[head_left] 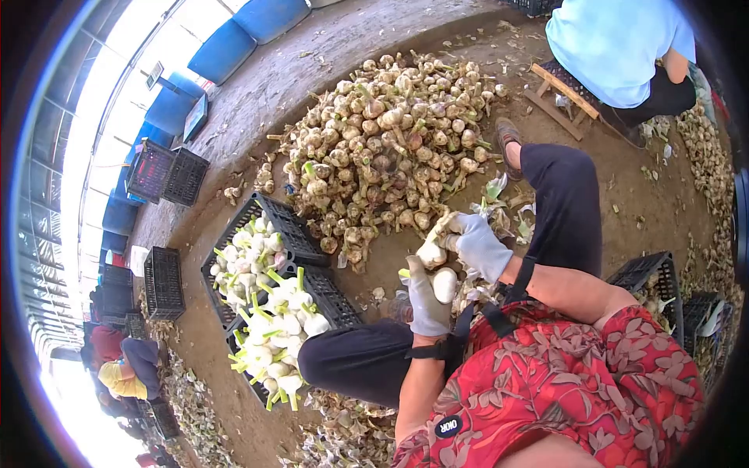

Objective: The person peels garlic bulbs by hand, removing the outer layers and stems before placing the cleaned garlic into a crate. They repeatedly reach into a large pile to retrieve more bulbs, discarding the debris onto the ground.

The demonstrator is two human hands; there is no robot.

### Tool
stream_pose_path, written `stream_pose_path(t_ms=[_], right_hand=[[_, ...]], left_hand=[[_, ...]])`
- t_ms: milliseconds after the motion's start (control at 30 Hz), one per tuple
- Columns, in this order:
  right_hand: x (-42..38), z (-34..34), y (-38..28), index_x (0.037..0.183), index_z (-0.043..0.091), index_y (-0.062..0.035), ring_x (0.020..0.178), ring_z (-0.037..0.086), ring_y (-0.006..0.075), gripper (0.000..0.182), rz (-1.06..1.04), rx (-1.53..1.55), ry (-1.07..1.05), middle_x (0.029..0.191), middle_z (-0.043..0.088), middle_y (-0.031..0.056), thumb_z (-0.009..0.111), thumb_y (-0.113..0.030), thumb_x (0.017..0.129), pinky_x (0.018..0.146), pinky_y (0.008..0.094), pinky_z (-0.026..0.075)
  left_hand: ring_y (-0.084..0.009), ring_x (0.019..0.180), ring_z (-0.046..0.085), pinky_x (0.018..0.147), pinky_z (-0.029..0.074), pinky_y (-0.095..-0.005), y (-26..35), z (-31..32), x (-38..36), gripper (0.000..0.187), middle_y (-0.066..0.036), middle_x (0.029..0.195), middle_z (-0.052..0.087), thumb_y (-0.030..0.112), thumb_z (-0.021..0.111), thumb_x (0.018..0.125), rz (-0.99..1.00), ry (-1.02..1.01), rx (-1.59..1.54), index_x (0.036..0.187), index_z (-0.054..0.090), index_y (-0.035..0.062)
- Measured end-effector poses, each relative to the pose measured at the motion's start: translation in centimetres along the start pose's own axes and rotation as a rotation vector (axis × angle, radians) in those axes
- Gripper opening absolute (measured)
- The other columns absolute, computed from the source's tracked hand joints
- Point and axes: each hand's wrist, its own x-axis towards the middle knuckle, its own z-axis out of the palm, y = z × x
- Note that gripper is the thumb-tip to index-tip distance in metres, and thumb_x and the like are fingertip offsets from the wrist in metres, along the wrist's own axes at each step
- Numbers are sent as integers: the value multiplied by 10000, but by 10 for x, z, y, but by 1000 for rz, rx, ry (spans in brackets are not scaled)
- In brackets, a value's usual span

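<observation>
My left hand (427, 303), in a pale work glove, is closed around a smooth white peeled garlic bulb (445, 285), a short green stem end poking out beside the thumb. Just above it, my gloved right hand (480, 246) grips an unpeeled garlic bulb (431, 253) whose dry brown stem runs up along the fingers. The thumb of my left hand reaches right up to that second bulb. Both hands are over my lap, between my knees, with loose papery skins beneath them.
A large heap of unpeeled garlic (382, 148) lies ahead on the dirt floor. By my left knee, black crates hold peeled garlic (281, 335). Another black crate (651, 285) stands at my right. A person in a light blue shirt (616, 51) sits ahead on the right.
</observation>
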Motion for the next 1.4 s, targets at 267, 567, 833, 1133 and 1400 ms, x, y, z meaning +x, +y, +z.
stream_pose_path(t_ms=[267,567,833,1133,1400], right_hand=[[-9,7,-2,953,588,47,830,654,253,153,-257,-446,145,836,661,164,609,21,804,742,336,497],[7,3,9,919,644,-23,559,568,102,77,388,461,-92,702,630,39,575,-43,890,476,238,451],[7,-7,3,978,630,26,666,577,106,160,17,-131,-49,750,640,49,566,-105,910,577,284,470],[18,-13,3,951,608,20,847,598,419,209,-290,-632,40,898,610,214,615,-87,771,715,431,486],[29,-7,12,918,633,2,632,617,201,114,47,74,200,733,638,80,577,-91,883,564,304,467]], left_hand=[[-149,831,605,702,510,-265,-5,25,-3,521,-88,1029,613,297,657,894,294,195,194,1279,461,6],[-241,997,645,813,538,-320,1,2,1,459,-149,1141,619,260,533,941,163,-115,-80,1300,472,-19],[-130,906,602,716,522,-251,7,12,-12,588,-82,1176,584,121,558,893,172,-200,-41,1432,346,21],[-127,864,616,685,542,-249,2,11,-16,564,-68,1107,598,203,720,839,240,-217,125,1300,441,37],[-152,871,628,729,537,-275,9,25,-22,460,-87,1103,609,157,580,918,94,-169,-113,1330,432,18]])
